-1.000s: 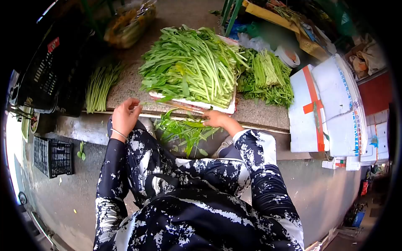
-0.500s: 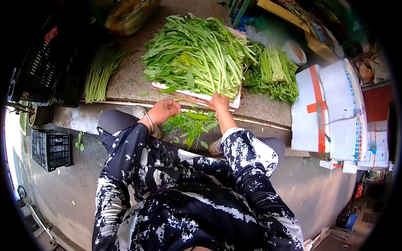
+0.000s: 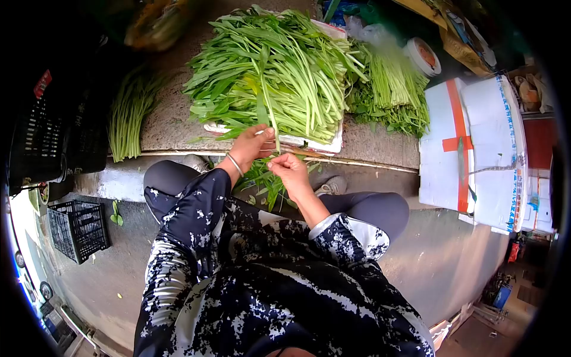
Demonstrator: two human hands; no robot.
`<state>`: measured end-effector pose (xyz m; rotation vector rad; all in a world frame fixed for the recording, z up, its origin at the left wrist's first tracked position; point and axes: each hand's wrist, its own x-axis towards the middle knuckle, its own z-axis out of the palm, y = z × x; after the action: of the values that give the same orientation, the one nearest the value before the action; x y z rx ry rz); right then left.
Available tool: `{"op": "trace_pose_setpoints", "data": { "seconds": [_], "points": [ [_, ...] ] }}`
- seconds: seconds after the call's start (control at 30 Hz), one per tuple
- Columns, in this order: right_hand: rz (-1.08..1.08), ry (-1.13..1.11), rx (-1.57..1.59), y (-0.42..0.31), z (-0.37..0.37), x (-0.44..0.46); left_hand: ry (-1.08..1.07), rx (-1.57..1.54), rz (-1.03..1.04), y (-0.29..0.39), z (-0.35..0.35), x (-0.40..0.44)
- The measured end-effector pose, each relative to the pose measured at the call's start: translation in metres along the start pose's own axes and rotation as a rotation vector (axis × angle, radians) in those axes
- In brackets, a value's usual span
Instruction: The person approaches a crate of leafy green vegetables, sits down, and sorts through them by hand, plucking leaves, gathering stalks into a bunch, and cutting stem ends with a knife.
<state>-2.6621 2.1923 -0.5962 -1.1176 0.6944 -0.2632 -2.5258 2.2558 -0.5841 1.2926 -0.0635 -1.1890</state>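
Observation:
A large pile of leafy green stems [image 3: 291,77] lies on a white tray [image 3: 333,144] in front of me. One green stalk [image 3: 270,116] stands out at the pile's near side, its lower end between my hands. My left hand [image 3: 253,146], with a bracelet at the wrist, has its fingers around this stalk. Just right of it, my right hand [image 3: 289,171] is pinched at the stalk's lower end; whatever is between its fingertips is too small to make out. Loose leaves [image 3: 270,187] lie below my hands, between my feet.
Trimmed bundles [image 3: 389,89] lie right of the pile, another bundle [image 3: 129,116] to the left. White foam boxes [image 3: 488,154] stand at the right. A black crate [image 3: 78,229] sits on the floor at the left, near larger black crates [image 3: 41,137].
My right hand has drawn back from the pile toward me, and a stalk now stands between my hands. My left hand has moved right and up to it. The view has shifted.

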Motion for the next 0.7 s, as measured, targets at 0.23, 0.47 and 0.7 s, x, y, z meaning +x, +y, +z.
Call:
{"op": "trace_pose_setpoints", "data": {
  "seconds": [0.23, 0.47, 0.7],
  "points": [
    [-0.542, 0.635, -0.741, -0.032, -0.031, 0.026, 0.020, -0.139, -0.086, 0.000, 0.012, 0.028],
    [-0.487, 0.703, -1.097, -0.059, -0.057, 0.066, 0.169, -0.003, -0.073, -0.006, 0.036, 0.069],
    [-0.379, 0.596, -1.172, -0.058, -0.054, 0.076, 0.147, -0.006, -0.195, 0.008, 0.047, 0.082]
  ]
}}
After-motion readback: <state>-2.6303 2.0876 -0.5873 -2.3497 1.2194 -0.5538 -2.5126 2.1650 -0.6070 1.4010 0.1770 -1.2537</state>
